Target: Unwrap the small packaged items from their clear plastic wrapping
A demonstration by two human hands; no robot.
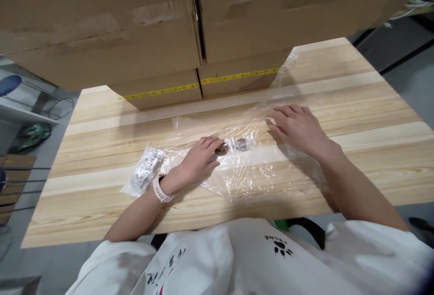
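Note:
A clear plastic sheet [242, 179] lies crinkled over the wooden table. Inside or under it are two small dark brown pieces [242, 144], side by side; I cannot make out their kind. My left hand [200, 159] rests on the sheet, fingers stretched and thumb apart, its fingertips touching the left brown piece. Farther right, my right hand [296, 127] lies on the film with fingers extended and thumb apart. A clear bag of shiny, silvery contents [146, 170] sits left of my left hand, near the wrist.
Large cardboard boxes [135, 23] stand stacked along the far side of the wooden table [359, 105], with yellow printed tape [237, 77] on the lower ones. A blue stool [10, 85] and more cartons [16, 168] are off to the left on the floor.

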